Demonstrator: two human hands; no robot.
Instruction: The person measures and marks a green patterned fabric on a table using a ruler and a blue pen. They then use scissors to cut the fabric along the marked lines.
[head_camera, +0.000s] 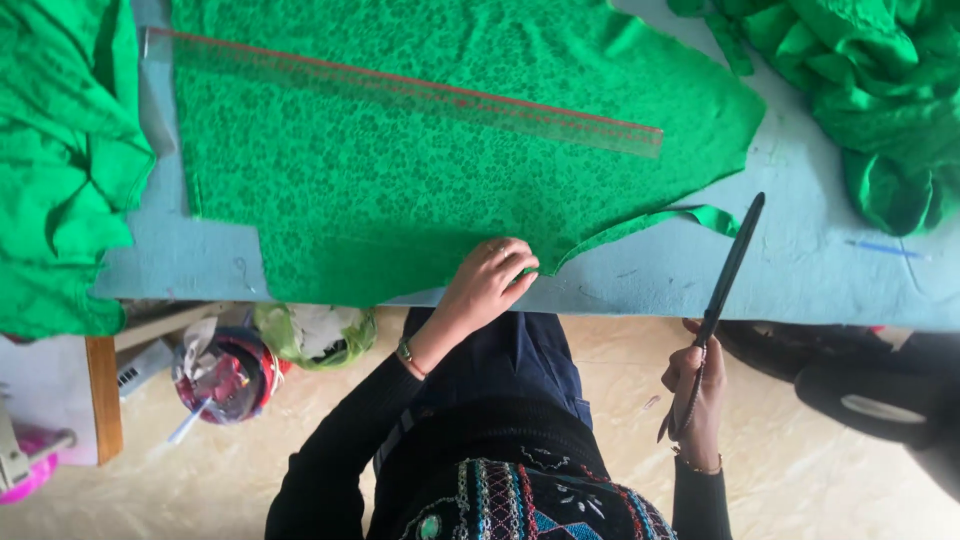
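- Two hands are at work at the near edge of the bench (800, 280): the left hand (487, 283) is pressed flat on the green patterned cloth (400, 180), fingers curled over its lower hem, with nothing clasped in its grip; the right hand (695, 395) is closed around the handles of a pair of dark scissors (722, 290), held off the bench edge with the blades pointing up and away.
- Whether the blades are parted or together cannot be told from this view.
- The cloth is spread across the middle of the bench, its bottom edge hanging just at the bench rim, so a slip of the pressing hand could let it slide toward the floor.
- A narrow cut strip (690, 215) is seen trailing from the cloth's right corner; it could be snagged by the scissor tips, which are near it, and the cloth dragged askew.
- The clear ruler (400, 90) is lying loose across the upper cloth; any tug on the fabric could shift it off its line.
- Fingers of the left hand lie close to the cloth edge, so a cut begun there could nick them.
- Heaps of green fabric (60, 160) at the left and more folds (880, 90) at the right are crowding the sheet and could be caught by mistake.
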